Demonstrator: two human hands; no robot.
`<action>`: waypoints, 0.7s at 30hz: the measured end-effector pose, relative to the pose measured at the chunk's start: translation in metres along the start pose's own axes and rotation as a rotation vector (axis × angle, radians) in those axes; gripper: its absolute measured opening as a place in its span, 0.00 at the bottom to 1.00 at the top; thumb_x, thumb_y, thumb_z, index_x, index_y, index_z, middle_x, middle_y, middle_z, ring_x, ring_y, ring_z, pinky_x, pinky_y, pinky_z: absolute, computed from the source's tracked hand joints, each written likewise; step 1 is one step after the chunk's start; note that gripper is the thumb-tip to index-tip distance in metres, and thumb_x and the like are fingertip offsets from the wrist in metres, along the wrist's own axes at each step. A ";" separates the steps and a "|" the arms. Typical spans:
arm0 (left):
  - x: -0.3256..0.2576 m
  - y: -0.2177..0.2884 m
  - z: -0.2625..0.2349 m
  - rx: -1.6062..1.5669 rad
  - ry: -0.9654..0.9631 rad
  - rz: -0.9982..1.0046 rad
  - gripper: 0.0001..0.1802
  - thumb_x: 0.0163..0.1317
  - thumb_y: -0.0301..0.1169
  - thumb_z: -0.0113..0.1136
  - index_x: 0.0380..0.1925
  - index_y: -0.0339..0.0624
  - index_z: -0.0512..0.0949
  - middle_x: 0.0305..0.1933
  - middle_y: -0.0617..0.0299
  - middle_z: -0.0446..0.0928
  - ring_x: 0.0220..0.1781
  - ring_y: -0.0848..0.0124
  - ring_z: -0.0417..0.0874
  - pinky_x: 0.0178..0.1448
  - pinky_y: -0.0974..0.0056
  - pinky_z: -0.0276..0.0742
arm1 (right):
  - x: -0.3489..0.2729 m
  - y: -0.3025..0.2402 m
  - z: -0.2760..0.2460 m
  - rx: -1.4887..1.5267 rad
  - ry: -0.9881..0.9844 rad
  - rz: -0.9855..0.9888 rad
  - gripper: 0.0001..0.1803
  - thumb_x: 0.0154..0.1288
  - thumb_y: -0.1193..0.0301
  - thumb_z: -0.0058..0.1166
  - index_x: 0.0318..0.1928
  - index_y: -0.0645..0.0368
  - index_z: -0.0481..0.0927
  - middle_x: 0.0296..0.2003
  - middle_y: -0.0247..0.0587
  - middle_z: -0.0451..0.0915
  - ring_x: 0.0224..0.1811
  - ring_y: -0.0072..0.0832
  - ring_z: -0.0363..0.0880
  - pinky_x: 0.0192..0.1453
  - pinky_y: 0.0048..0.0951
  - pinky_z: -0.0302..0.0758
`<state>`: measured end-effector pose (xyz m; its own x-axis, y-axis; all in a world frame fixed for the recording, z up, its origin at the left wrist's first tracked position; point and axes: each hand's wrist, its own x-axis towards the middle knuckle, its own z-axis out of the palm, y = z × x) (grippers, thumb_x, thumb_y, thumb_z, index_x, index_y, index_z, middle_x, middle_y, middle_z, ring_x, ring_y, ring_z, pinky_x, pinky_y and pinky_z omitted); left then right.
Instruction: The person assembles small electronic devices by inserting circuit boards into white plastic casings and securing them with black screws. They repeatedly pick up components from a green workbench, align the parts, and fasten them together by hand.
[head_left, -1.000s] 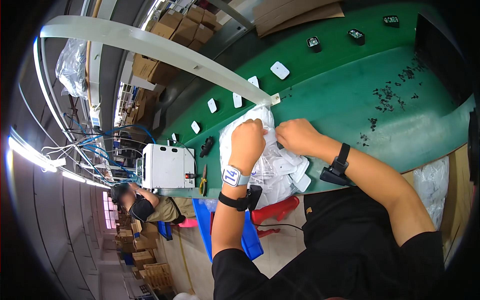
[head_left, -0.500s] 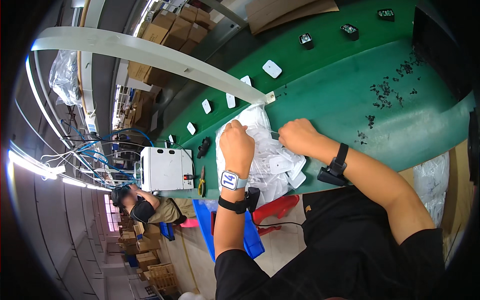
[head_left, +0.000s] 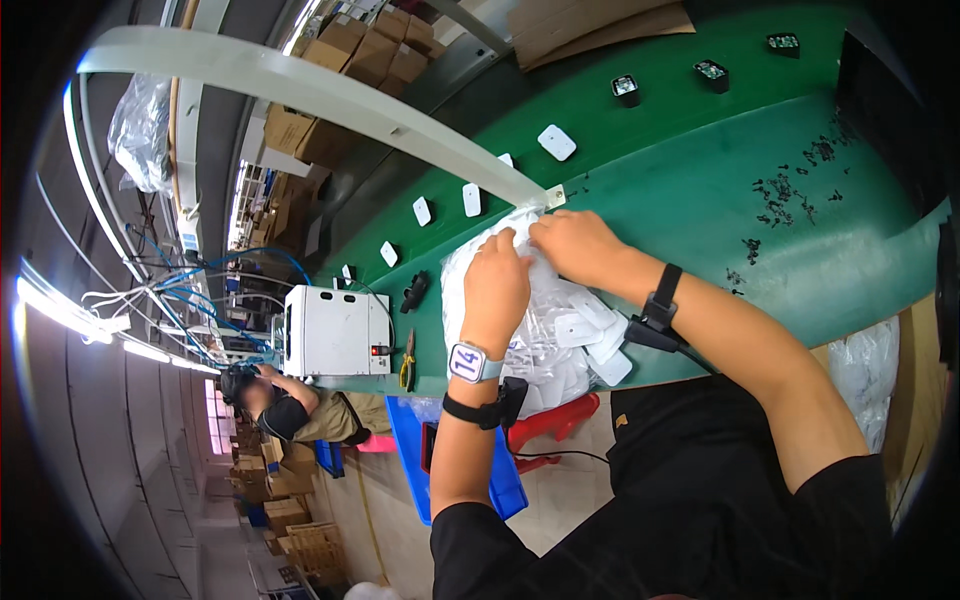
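Crinkly clear plastic bag (head_left: 545, 330) on a smooth green belt (head_left: 700, 210).

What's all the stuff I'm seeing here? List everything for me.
clear plastic bag: one, full of flat white parts, on the green table's near edge, under both hands
green table: one, long, running across the view
white flat parts: about six, in a row along the table
small black parts: three, far side of the table
dark screws: a scatter, right of the hands
white box machine: one, left end of the table
pliers: one, beside the machine
cardboard boxes: several, brown, far side
co-worker: one, lower left
left hand: on the bag
right hand: on the bag's top
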<state>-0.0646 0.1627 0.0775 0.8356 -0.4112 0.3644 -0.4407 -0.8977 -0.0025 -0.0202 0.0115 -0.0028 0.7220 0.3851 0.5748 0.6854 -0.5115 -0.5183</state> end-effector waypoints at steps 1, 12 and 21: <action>-0.002 -0.001 0.003 0.008 0.033 0.031 0.08 0.63 0.26 0.62 0.40 0.33 0.77 0.32 0.45 0.79 0.33 0.45 0.81 0.37 0.48 0.75 | -0.002 0.002 -0.002 0.011 -0.010 -0.003 0.05 0.63 0.71 0.57 0.35 0.58 0.80 0.34 0.42 0.82 0.41 0.42 0.82 0.43 0.42 0.80; -0.009 0.000 0.023 -0.102 0.202 -0.243 0.02 0.58 0.21 0.62 0.29 0.34 0.82 0.29 0.48 0.80 0.29 0.49 0.81 0.35 0.52 0.76 | -0.013 0.002 -0.001 0.069 -0.120 0.201 0.06 0.64 0.70 0.55 0.35 0.56 0.84 0.33 0.44 0.85 0.38 0.45 0.85 0.41 0.46 0.79; -0.017 -0.033 0.023 -0.215 0.428 -0.368 0.05 0.66 0.23 0.58 0.32 0.32 0.79 0.31 0.50 0.80 0.30 0.57 0.79 0.37 0.59 0.74 | -0.017 0.024 0.003 -0.154 -0.212 0.315 0.10 0.69 0.69 0.52 0.36 0.61 0.83 0.32 0.52 0.85 0.35 0.50 0.86 0.40 0.48 0.81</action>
<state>-0.0567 0.1956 0.0497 0.7593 0.0610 0.6478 -0.2414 -0.8982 0.3675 -0.0157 -0.0050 -0.0271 0.9089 0.3326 0.2514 0.4169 -0.7327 -0.5379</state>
